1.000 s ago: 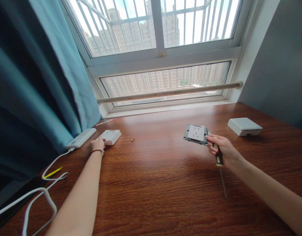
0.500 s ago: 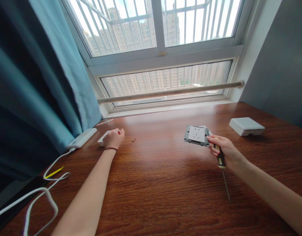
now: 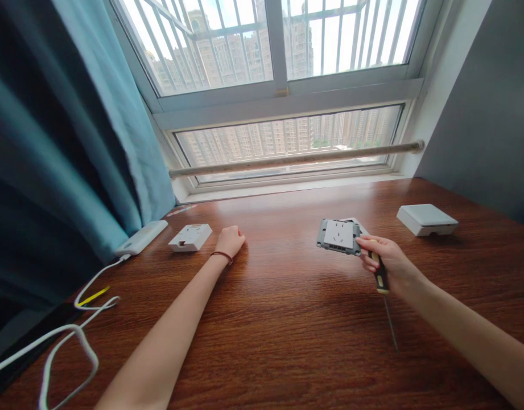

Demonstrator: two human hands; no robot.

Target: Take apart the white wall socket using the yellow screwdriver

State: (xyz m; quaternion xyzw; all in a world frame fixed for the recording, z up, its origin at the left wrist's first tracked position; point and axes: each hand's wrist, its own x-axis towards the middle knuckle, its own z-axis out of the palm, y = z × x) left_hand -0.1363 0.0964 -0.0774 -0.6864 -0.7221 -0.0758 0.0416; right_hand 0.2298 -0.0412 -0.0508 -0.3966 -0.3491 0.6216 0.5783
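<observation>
Table (image 3: 262, 347): stretched brown below the window (image 3: 287, 91).
Right hand (image 3: 390, 261): its grip pinched the socket module (image 3: 339, 233) and a screwdriver (image 3: 381, 278), above the table.
Left hand (image 3: 230, 241): curled near a white box (image 3: 190, 238); whether its grip was closed on anything, I couldn't tell.

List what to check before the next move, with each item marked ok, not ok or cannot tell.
1. Socket in the right hand, slotted face visible: ok.
2. Screwdriver gripped: ok, in the same hand, shaft pointing down toward the near side.
3. Right hand free for another item: not ok, it carries both.
4. Contents of the left hand: cannot tell, the fingers are curled out of sight.
5. Left box not covered by a hand: ok, the left hand is just to its right.
6. Right box apart from both hands: ok.
</observation>
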